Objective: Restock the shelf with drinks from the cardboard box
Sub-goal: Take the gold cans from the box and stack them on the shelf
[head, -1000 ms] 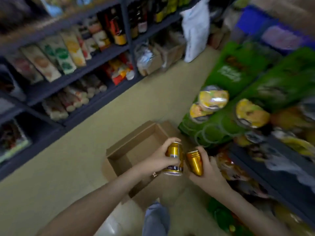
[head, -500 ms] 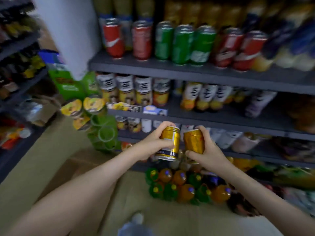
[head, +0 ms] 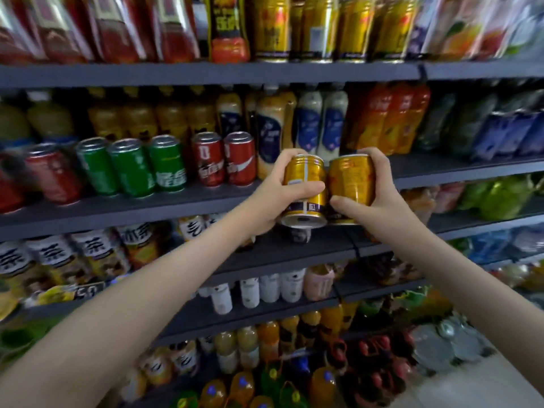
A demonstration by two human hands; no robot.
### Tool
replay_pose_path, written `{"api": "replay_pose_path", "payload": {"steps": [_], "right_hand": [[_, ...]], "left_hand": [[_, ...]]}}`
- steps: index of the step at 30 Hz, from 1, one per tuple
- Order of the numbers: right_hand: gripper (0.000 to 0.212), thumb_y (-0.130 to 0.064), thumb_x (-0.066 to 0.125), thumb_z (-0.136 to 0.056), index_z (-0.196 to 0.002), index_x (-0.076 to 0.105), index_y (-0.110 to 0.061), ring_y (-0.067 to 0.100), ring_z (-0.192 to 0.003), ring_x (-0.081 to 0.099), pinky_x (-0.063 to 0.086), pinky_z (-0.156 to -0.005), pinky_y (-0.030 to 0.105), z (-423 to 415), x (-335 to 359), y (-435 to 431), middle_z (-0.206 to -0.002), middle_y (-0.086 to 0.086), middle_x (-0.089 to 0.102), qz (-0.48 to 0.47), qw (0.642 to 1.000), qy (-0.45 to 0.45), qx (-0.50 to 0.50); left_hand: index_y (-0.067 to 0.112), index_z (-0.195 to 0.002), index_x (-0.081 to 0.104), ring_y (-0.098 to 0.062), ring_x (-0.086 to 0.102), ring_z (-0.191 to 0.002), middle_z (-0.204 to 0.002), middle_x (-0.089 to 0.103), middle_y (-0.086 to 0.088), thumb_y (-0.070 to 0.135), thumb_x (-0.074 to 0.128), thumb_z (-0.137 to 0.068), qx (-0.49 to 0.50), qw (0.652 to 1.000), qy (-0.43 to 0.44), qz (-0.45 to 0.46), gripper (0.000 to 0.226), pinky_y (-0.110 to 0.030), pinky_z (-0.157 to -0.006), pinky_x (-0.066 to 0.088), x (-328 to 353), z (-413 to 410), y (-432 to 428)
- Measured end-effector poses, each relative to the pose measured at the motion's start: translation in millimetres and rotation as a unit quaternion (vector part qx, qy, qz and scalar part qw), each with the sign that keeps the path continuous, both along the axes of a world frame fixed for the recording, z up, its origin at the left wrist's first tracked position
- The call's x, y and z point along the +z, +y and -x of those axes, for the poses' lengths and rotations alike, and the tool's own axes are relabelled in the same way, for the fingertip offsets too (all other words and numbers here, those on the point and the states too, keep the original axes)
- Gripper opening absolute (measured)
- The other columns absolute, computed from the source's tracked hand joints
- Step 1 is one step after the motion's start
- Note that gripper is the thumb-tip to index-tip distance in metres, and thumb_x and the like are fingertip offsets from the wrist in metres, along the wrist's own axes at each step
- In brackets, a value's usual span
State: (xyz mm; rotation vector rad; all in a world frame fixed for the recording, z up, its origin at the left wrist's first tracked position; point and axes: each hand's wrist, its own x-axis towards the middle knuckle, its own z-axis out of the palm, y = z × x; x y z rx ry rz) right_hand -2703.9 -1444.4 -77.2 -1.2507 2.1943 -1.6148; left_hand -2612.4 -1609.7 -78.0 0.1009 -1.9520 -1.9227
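My left hand [head: 272,195] grips a gold drink can [head: 304,179], and my right hand [head: 379,198] grips a second gold can [head: 350,179]. The two cans touch side by side, both tilted with their tops toward the shelves. They are raised in front of the dark grey shelf [head: 176,201] that carries red and green soda cans [head: 164,163]. More gold cans like them [head: 321,28] stand in a row on the top shelf [head: 265,72]. The cardboard box is out of view.
Bottles of juice and milk drinks [head: 321,125] stand behind the held cans. Tea bottles [head: 53,257] fill the shelf below at left. Orange and green bottles [head: 244,387] crowd the floor level. Pale floor [head: 471,387] shows at bottom right.
My view has swung up from the box on the floor to the shelves. Both hands have lifted the gold cans from low down to the height of the soda-can shelf.
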Motion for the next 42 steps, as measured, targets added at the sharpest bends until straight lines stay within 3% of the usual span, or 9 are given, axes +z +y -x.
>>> {"api": "replay_pose_path", "payload": {"steps": [5,8,13,21,25,29,34,38,42], "right_hand": [[0.076,-0.023,0.071,-0.084,-0.135,0.019,-0.043,0.011,-0.099,0.061,0.056,-0.077,0.025,51,31,15,-0.118,-0.013,0.044,0.05,0.999,0.003,-0.002],[0.078,-0.024,0.071,-0.084,-0.134,0.016,-0.048,0.009,-0.096,0.062,0.055,-0.075,0.022,79,46,22,-0.118,-0.013,0.045,0.061,0.997,-0.04,0.02],[0.07,-0.025,0.066,-0.086,-0.133,0.02,-0.049,0.02,-0.107,0.062,0.054,-0.091,0.039,128,78,34,-0.126,-0.002,0.046,0.084,0.989,-0.098,0.075],[0.076,-0.033,0.072,-0.067,-0.13,0.029,-0.044,0.015,-0.091,0.07,0.058,-0.075,0.033,218,148,64,-0.115,0.002,0.06,0.119,0.984,-0.037,0.125],[0.068,-0.027,0.076,-0.076,-0.127,0.032,-0.036,0.018,-0.093,0.07,0.057,-0.079,0.037,268,193,65,-0.112,0.003,0.064,0.173,0.977,-0.002,0.128],[0.059,-0.022,0.076,-0.077,-0.117,0.035,-0.036,0.015,-0.083,0.072,0.059,-0.067,0.038,296,229,41,-0.108,0.004,0.063,0.201,0.966,-0.019,0.162],[0.074,-0.009,0.077,-0.076,-0.129,0.027,-0.022,0.022,-0.096,0.068,0.058,-0.079,0.038,308,254,-21,-0.114,0.009,0.059,0.2,0.96,-0.048,0.192],[0.074,-0.006,0.079,-0.075,-0.121,0.024,-0.023,0.023,-0.094,0.066,0.056,-0.083,0.04,312,265,-74,-0.112,0.011,0.057,0.181,0.965,-0.035,0.186],[0.072,-0.004,0.079,-0.074,-0.116,0.023,-0.026,0.022,-0.087,0.069,0.056,-0.072,0.032,318,271,-113,-0.111,0.014,0.06,0.157,0.974,-0.014,0.165]], "left_hand": [[0.034,-0.109,0.045,-0.017,0.061,-0.086,-0.102,0.054,-0.004,0.016,0.071,-0.073,-0.016,0.997,0.036,0.061,0.048,-0.033,-0.073,0.055,37,60,9],[0.035,-0.109,0.043,-0.008,0.062,-0.082,-0.102,0.052,-0.001,0.009,0.071,-0.082,-0.018,0.994,0.051,0.098,0.047,-0.025,-0.071,0.053,56,86,16],[0.036,-0.111,0.041,-0.011,0.06,-0.087,-0.104,0.05,0.0,0.008,0.066,-0.086,-0.004,0.987,0.078,0.14,0.044,-0.024,-0.071,0.053,86,122,29],[0.027,-0.12,0.038,0.001,0.059,-0.086,-0.108,0.049,0.002,0.018,0.069,-0.079,0.098,0.955,0.15,0.236,0.052,-0.02,-0.069,0.051,141,174,61],[0.037,-0.114,0.038,0.002,0.06,-0.086,-0.109,0.048,0.005,0.022,0.067,-0.076,0.158,0.938,0.166,0.262,0.05,-0.023,-0.07,0.053,167,194,68],[0.038,-0.114,0.038,-0.001,0.061,-0.088,-0.111,0.049,0.004,0.024,0.069,-0.076,0.222,0.916,0.191,0.276,0.051,-0.023,-0.069,0.053,188,195,58],[0.05,-0.108,0.044,-0.01,0.063,-0.087,-0.111,0.053,0.0,0.038,0.073,-0.065,0.285,0.898,0.201,0.27,0.053,-0.033,-0.069,0.057,216,177,31],[0.042,-0.113,0.04,-0.003,0.063,-0.079,-0.107,0.052,0.001,0.034,0.073,-0.065,0.318,0.882,0.212,0.276,0.058,-0.024,-0.064,0.053,238,162,5],[0.042,-0.111,0.04,0.002,0.062,-0.076,-0.103,0.052,0.003,0.022,0.074,-0.072,0.329,0.87,0.231,0.286,0.055,-0.02,-0.062,0.051,247,155,-16]]}}
